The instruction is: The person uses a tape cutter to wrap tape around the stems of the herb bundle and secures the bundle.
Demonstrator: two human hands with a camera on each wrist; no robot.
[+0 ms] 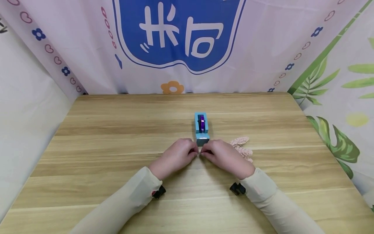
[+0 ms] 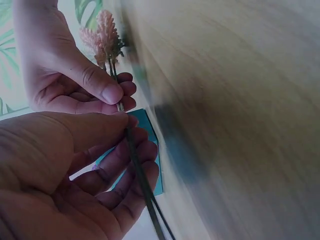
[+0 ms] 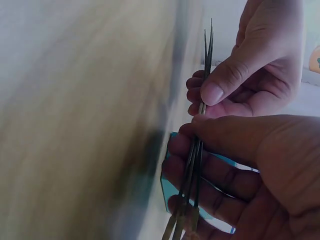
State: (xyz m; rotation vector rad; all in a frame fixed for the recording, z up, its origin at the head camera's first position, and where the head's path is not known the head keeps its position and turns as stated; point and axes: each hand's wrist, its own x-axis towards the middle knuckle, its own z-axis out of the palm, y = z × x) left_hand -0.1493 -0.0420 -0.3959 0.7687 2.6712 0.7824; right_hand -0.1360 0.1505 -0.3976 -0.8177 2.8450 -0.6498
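Close in front of a light-blue tape dispenser (image 1: 202,136), my two hands meet fingertip to fingertip. Between thumb and fingers, my left hand (image 1: 177,155) pinches a thin bunch of dark green stems (image 2: 143,182). The right hand (image 1: 227,158) pinches the same stems just beside it, nearer the flower heads. Pale pink, wheat-like artificial flower heads (image 1: 243,151) stick out past the right hand. In the right wrist view the bare stem tips (image 3: 210,45) project beyond the left hand. A short pale band shows on the stems between the two thumbs.
A purple roll of tape (image 1: 202,121) sits in the dispenser. Everything is on a wood-grain table (image 1: 117,123), with a printed cloth backdrop (image 1: 87,42) behind it. Black wrist cameras (image 1: 158,192) hang at both cuffs.
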